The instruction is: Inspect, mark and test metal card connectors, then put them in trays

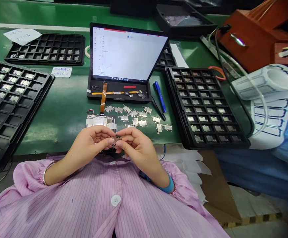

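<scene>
My left hand (95, 140) and my right hand (134, 142) meet at the table's front edge. Between the thumbs and fingers of both is a small circuit module (115, 140), partly covered by the fingertips. Just behind my left hand lies a larger circuit board (100, 121), joined by an orange flat cable (104, 96) to the black case under a lit screen (129, 54). Several loose silver modules (134, 113) are scattered on the green mat behind my right hand.
Black compartment trays with small modules stand at the left (10, 96), back left (52, 49) and right (205, 105). A blue marker (160, 96) and black tweezers (158, 108) lie right of the screen. A white label roll (265, 82) and a person's blue clothing (258, 158) are far right.
</scene>
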{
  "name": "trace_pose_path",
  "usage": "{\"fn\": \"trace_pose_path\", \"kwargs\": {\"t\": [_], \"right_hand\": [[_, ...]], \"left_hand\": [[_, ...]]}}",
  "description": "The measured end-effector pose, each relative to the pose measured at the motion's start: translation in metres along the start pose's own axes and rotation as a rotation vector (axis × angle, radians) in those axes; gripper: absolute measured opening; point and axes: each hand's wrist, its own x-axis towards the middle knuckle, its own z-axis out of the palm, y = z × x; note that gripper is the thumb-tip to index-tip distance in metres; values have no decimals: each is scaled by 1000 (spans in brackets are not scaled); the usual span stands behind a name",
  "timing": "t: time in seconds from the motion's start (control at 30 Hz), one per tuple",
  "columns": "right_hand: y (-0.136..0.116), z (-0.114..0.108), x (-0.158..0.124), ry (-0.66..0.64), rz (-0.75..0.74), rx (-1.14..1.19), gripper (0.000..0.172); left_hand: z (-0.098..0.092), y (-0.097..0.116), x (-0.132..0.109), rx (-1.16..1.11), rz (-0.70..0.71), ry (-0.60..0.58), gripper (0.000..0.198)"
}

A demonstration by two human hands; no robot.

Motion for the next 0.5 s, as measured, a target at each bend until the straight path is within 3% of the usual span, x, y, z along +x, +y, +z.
{"fn": "trace_pose_path", "kwargs": {"t": [0.07,0.2,0.33,0.5], "right_hand": [[6,-2,9,78,-48,-16,16],[24,-9,38,332,-101,-46,21],[37,-13,57,389,-74,-32,27],[38,-13,57,395,-52,-25,28]], "left_hand": [[-2,-3,5,138,84,77,24],[-6,-17,21,727,388,318,26],[-5,-34,32,1067,556,266,24],[-4,-43,33,1134,567,278,26]]}}
